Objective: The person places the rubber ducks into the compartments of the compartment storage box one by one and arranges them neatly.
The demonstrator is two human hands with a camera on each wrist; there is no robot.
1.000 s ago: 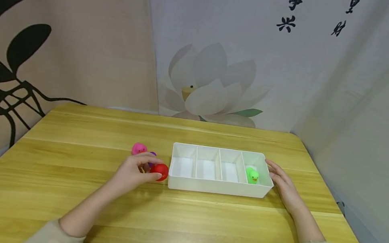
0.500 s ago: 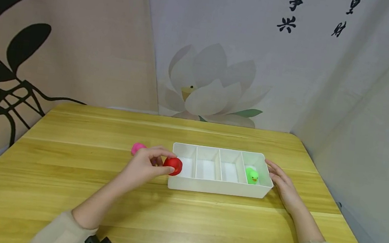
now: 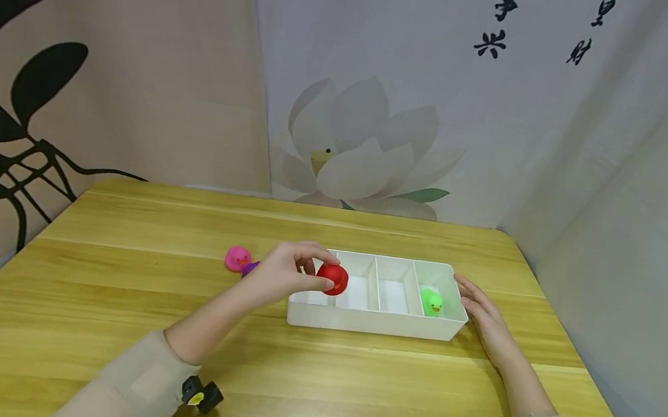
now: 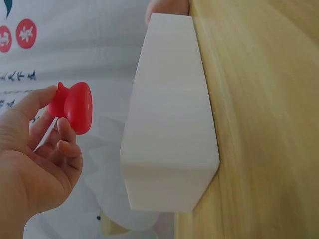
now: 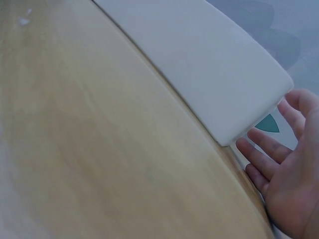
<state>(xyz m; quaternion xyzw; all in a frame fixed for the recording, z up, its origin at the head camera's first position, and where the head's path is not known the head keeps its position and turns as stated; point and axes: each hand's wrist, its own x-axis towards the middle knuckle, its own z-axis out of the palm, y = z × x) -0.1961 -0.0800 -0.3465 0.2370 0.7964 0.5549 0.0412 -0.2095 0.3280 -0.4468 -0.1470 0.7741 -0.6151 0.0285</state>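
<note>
My left hand (image 3: pixel 285 273) pinches a red rubber duck (image 3: pixel 334 280) between thumb and fingers, above the left part of a white divided box (image 3: pixel 370 321). In the left wrist view the red duck (image 4: pixel 77 107) is held higher than the box wall (image 4: pixel 169 99), apart from it. A green rubber duck (image 3: pixel 431 302) sits in the rightmost compartment. My right hand (image 3: pixel 490 323) rests with extended fingers at the box's right end. In the right wrist view its fingertips (image 5: pixel 244 144) are right at the box's end wall (image 5: pixel 214 74).
On the wooden table (image 3: pixel 349 391), left of the box, lie a pink rubber duck (image 3: pixel 237 258) and a purple one (image 3: pixel 249 268), the latter partly hidden by my left hand. A printed curtain (image 3: pixel 374 88) hangs behind the table's far edge.
My left hand has carried the red duck rightward and up, from beside the box's left end to over its left compartments. My right hand and the green duck stay in place.
</note>
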